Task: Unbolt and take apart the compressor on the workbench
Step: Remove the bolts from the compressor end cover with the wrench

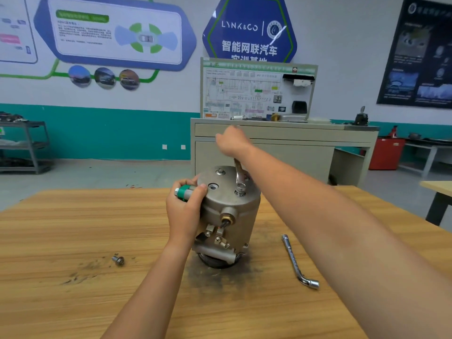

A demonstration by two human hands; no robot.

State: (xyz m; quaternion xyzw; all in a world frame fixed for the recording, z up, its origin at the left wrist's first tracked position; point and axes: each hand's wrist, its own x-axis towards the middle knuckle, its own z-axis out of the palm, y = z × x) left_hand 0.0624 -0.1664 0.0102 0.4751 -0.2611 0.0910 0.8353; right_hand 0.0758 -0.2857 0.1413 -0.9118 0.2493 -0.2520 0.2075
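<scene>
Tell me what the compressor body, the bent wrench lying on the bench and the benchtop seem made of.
Dull grey cylindrical compressor body: likely cast aluminium, matte and slightly grimy, no paint. Shiny L-shaped socket wrench: polished, probably chromed steel, with bright highlights. Light brown workbench top: wood-grain pattern, smooth; whether solid wood or laminate cannot be told.

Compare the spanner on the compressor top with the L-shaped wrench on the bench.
The spanner stands steeply on a top bolt of the compressor, gripped by the right hand; the L-shaped wrench lies flat on the workbench, untouched. The spanner ends in a flat head; the L-shaped wrench bends to a socket at its near end. Both are bare metal.
</scene>
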